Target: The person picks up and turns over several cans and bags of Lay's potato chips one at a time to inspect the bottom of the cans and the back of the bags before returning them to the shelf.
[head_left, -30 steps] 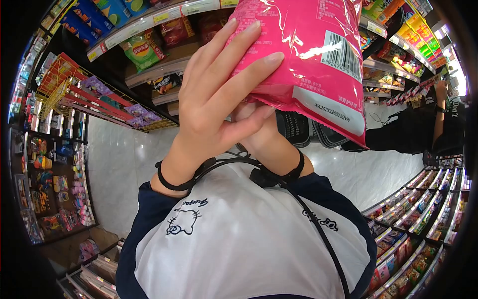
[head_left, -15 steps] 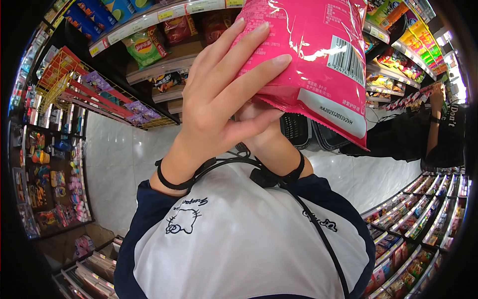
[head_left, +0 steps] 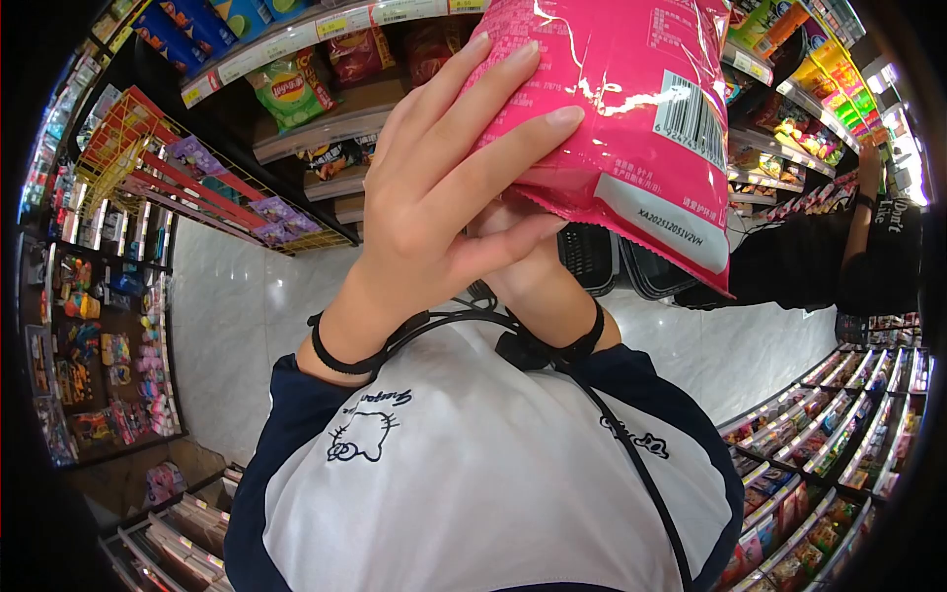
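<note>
Up close, both hands' grip holds the pink snack bag point(head_left: 612, 109): left hand point(head_left: 434, 187) in front, right hand point(head_left: 518, 261) beneath

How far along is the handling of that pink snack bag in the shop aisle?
Done: the glossy pink snack bag is off the shelf and lifted high. In hand: the left hand spreads its fingers over the bag's back and the right hand, mostly hidden, supports it from below, barcode side facing the camera. Left: it has not been set down anywhere; the black baskets on the floor sit apart from it.
</note>
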{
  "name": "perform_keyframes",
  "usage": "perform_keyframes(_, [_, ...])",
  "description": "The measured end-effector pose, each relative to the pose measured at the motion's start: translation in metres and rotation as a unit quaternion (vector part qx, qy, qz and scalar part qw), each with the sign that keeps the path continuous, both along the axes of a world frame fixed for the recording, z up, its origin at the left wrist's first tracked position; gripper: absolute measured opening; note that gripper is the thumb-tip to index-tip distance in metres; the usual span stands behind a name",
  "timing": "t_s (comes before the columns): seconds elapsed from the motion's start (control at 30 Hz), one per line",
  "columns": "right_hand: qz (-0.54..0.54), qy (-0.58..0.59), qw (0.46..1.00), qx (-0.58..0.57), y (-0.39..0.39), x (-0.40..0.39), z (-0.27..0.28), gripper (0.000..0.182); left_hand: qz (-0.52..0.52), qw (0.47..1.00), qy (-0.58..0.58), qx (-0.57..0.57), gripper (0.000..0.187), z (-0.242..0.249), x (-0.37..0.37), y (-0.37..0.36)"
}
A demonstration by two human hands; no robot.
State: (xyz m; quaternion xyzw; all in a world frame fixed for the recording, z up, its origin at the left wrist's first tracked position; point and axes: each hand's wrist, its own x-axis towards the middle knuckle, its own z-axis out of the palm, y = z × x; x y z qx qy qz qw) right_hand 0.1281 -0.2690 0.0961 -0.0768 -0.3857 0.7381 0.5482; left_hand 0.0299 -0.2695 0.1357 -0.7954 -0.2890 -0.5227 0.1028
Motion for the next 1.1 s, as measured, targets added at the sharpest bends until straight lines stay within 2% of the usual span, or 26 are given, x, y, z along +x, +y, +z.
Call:
perform_keyframes(0.3, [0.000,0.008,1.000,0.005,-0.005,0.003,0.000,0.025,0.000,1.000,0.007,-0.005,0.058,0.003,0.004,-0.006])
perform_keyframes(0.4, [0.002,0.012,1.000,0.004,-0.006,0.005,0.000,0.024,0.016,0.999,-0.041,0.006,0.054,0.003,0.009,-0.005])
perform_keyframes(0.8, [-0.004,0.012,1.000,0.004,-0.006,0.005,-0.007,0.022,-0.007,0.998,-0.067,0.022,0.047,-0.001,0.008,-0.004])
perform_keyframes(0.9, [-0.006,0.014,1.000,0.006,-0.002,0.005,-0.008,0.022,-0.030,0.999,-0.019,0.002,0.049,-0.002,0.001,-0.007])
perform_keyframes(1.1, [-0.047,0.020,0.998,0.020,0.036,0.012,-0.018,0.021,-0.020,0.995,-0.021,-0.091,0.051,-0.005,-0.005,-0.006])
